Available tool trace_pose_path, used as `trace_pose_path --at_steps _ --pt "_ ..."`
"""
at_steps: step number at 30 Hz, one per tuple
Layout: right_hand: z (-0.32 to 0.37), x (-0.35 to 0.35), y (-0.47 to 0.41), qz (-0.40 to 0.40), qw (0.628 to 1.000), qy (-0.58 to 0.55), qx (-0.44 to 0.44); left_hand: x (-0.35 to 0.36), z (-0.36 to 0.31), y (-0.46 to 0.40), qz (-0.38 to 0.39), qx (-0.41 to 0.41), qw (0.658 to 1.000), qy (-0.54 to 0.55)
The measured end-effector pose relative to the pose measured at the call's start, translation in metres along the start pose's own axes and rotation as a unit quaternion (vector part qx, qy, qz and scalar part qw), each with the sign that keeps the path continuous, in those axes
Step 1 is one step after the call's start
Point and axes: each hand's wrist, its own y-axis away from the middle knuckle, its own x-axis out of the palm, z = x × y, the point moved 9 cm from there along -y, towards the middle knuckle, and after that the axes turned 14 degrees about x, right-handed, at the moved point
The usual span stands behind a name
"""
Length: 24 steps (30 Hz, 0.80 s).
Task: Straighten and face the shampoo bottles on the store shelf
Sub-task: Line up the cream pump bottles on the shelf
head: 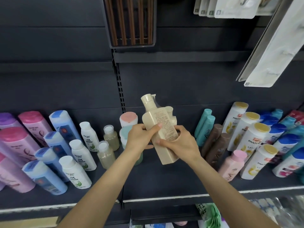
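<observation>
- A cream pump bottle [160, 127] is held up off the dark shelf [164, 181] at the centre of the view, tilted with its pump head toward 11 o'clock and its fine-print back label facing the camera.
- The left hand [139, 137] wraps the bottle's left edge near its middle, thumb lying across the label.
- The right hand [180, 143] closes round the lower right side, thumb on the front face, fingers curled behind.
- Behind the bottle, a second cream bottle [171, 115] peeks out at 1 o'clock.
- At 9 o'clock stand rows of pink bottles [18, 145], blue-capped bottles [54, 145], white bottles with green leaf labels [82, 155] and small clear bottles [108, 145].
- Just left of the hands sit a pink-capped bottle [129, 118] and a teal-capped one, partly hidden.
- At 3 o'clock: teal bottles [204, 125], brown bottles [215, 142], a pale pink bottle [232, 163], white gold-capped Pantene bottles [253, 140] and blue-capped bottles [286, 142].
- At 12 o'clock hangs a pack of brown chopsticks [130, 22]; at 1 o'clock, white carded packs [230, 7].
</observation>
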Motion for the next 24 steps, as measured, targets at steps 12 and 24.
trace_pose_path --at_steps 12,24 --pt "-0.003 0.007 -0.005 0.258 0.947 -0.189 -0.003 -0.007 -0.009 0.001 0.093 0.05 0.99 0.097" --pt "0.015 0.006 -0.016 0.17 0.968 -0.18 -0.044 -0.024 -0.005 -0.009 0.024 0.075 0.996 0.035"
